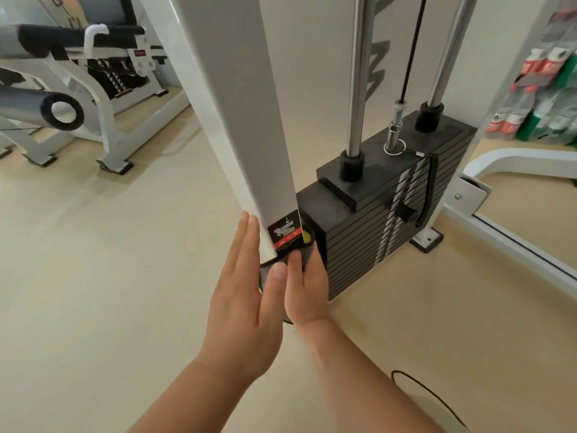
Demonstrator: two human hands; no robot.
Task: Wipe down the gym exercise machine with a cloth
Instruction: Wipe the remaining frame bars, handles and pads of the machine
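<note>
Gripping the grey cloth (271, 278) against the lower end of the white upright post (231, 104), the right hand (307, 287) is closed on it, thumb pressing the cloth onto the post face just below the warning label (285, 234). The left hand (246, 295) lies flat and open, fingers extended along the post's left edge, holding nothing. The cloth wraps around the post base, close to the floor (125, 260). Judged from this position, the wipe has reached the bottom of this post; the weight stack (384, 220), the chrome guide rods (359, 73) and the rest of the frame likely remain. The floor is pale and smooth. Another machine (62, 89) stands well apart at left, and packaged bottles (546, 89) at right
</note>
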